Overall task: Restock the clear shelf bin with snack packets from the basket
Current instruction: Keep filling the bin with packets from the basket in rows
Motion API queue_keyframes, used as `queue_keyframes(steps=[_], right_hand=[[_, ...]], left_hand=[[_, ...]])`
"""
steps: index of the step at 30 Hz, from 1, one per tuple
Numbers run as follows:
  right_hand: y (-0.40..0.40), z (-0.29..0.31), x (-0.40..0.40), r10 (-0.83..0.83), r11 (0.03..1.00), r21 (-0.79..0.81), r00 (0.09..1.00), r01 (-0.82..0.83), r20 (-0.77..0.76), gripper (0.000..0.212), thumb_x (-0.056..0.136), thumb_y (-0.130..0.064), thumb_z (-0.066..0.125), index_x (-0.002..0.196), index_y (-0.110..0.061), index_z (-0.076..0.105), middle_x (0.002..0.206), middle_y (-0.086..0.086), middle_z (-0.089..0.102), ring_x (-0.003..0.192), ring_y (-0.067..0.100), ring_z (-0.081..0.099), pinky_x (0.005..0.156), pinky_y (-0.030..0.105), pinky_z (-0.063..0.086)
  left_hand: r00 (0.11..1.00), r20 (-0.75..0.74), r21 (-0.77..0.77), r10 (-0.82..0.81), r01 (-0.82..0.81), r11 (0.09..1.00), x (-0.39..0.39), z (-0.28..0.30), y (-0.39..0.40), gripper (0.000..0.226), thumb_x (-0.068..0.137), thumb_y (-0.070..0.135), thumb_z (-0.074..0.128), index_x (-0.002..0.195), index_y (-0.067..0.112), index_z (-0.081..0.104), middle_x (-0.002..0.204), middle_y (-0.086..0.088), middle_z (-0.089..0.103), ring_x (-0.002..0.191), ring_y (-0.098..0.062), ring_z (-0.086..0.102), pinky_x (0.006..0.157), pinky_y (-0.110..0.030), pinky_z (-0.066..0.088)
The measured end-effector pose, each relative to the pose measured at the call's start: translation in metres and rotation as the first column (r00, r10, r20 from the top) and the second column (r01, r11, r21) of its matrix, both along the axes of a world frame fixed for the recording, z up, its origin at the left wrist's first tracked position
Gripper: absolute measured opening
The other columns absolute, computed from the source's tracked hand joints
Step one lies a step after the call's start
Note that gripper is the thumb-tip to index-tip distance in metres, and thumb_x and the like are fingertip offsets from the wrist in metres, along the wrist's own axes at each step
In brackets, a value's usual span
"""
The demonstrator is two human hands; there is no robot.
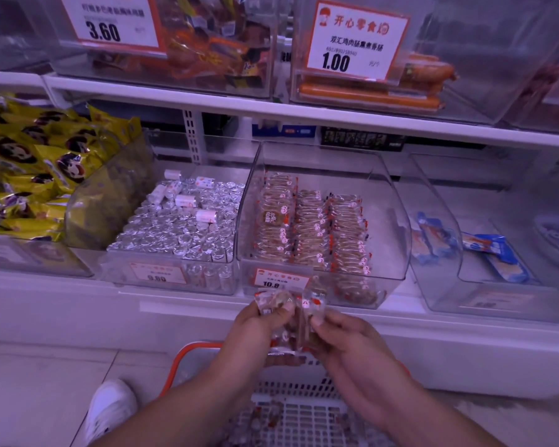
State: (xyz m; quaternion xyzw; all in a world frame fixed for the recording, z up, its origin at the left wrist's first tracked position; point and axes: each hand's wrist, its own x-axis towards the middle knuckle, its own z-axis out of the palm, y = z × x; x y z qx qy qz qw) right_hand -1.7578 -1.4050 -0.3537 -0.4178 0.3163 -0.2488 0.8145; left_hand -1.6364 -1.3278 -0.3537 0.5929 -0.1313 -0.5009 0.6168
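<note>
Hands meet just below clear shelf bin (pixel 323 221). Left hand (pixel 260 321) and right hand (pixel 342 333) both grip one stack of snack packets (pixel 291 317), thumbs on top. Stack held just in front of bin's price tag (pixel 279 279), above basket (pixel 291 411). Bin holds packet rows. White shoe (pixel 110 408) left of basket.

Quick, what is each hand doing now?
Left hand: holding snack packets.
Right hand: holding more packets.
</note>
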Motion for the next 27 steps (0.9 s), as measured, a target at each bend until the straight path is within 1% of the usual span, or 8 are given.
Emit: queue_keyframes(steps=[3,5,9,13,16,18,22,27], right_hand=[[-0.014,0.002,-0.004,-0.013,0.962,-0.27,0.988,-0.031,-0.156,0.021,0.095,-0.003,0.056,0.103,-0.009,0.074,0.104,0.014,0.075,0.099,0.031,0.068,0.093,0.042,0.053],[-0.019,0.003,-0.006,0.053,0.932,-0.344,0.983,-0.111,-0.175,0.021,0.095,-0.005,0.056,0.098,-0.016,0.074,0.097,0.012,0.074,0.09,0.026,0.066,0.081,0.031,0.052],[-0.023,0.007,-0.008,0.226,0.926,-0.278,0.964,-0.257,-0.137,0.018,0.092,-0.009,0.056,0.1,0.003,0.066,0.095,0.021,0.065,0.087,0.029,0.057,0.084,0.041,0.045],[-0.016,0.01,-0.004,0.218,0.93,-0.263,0.963,-0.255,-0.16,0.029,0.098,0.0,0.047,0.09,-0.008,0.074,0.087,0.014,0.07,0.078,0.023,0.064,0.079,0.034,0.053],[0.003,0.006,0.007,0.101,0.98,-0.157,0.986,-0.121,-0.131,0.031,0.097,0.002,0.045,0.093,-0.006,0.075,0.093,0.016,0.074,0.073,0.018,0.067,0.066,0.024,0.054],[0.014,0.0,0.013,0.079,0.995,-0.05,0.99,-0.086,-0.118,0.027,0.098,-0.005,0.048,0.105,-0.004,0.073,0.106,0.015,0.074,0.081,0.017,0.068,0.079,0.028,0.051],[0.022,0.006,0.014,0.13,0.99,0.052,0.99,-0.128,-0.051,0.029,0.09,-0.017,0.056,0.113,-0.007,0.071,0.113,0.018,0.072,0.097,0.029,0.068,0.083,0.037,0.051],[0.024,0.029,0.003,0.188,0.862,-0.414,0.943,-0.293,-0.275,0.04,0.097,-0.003,0.054,0.13,-0.024,0.062,0.117,-0.005,0.073,0.114,0.011,0.065,0.102,0.033,0.051]], left_hand=[[0.999,-0.021,0.005,-0.034,0.034,0.999,0.007,0.002,0.002,0.021,0.092,0.018,0.063,0.107,0.006,0.068,0.088,-0.018,0.073,0.067,-0.034,0.069,0.057,-0.035,0.055],[0.994,-0.022,0.016,-0.103,0.104,0.994,0.009,0.002,0.003,0.022,0.088,0.016,0.065,0.105,0.002,0.068,0.087,-0.022,0.07,0.065,-0.035,0.068,0.058,-0.037,0.056],[0.957,-0.021,0.033,-0.29,0.29,0.956,0.014,0.003,0.007,0.016,0.09,0.015,0.061,0.089,0.01,0.077,0.098,-0.026,0.072,0.064,-0.033,0.069,0.058,-0.035,0.057],[0.954,0.194,0.006,-0.228,0.231,0.973,0.013,-0.003,0.005,0.031,0.091,0.043,0.057,0.114,0.023,0.065,0.101,-0.009,0.075,0.085,-0.021,0.072,0.067,-0.033,0.057],[0.885,0.443,0.01,-0.141,0.152,0.988,-0.003,-0.01,0.003,0.048,0.084,0.058,0.038,0.115,0.024,0.049,0.105,0.008,0.068,0.086,0.009,0.065,0.071,-0.009,0.048],[0.88,0.468,0.044,-0.086,0.075,0.996,-0.012,-0.014,0.003,0.054,0.079,0.066,0.031,0.11,0.025,0.044,0.105,0.011,0.064,0.087,0.019,0.059,0.069,0.0,0.042],[0.936,0.351,0.064,0.004,-0.029,0.998,-0.017,-0.017,0.005,0.073,0.067,0.092,0.033,0.106,0.032,0.047,0.11,0.005,0.066,0.098,0.002,0.065,0.072,-0.012,0.053],[0.923,0.384,0.022,-0.011,0.003,1.0,-0.013,0.002,0.009,0.075,0.058,0.089,0.049,0.114,0.039,0.047,0.114,0.015,0.066,0.108,0.006,0.06,0.097,-0.027,0.049]])
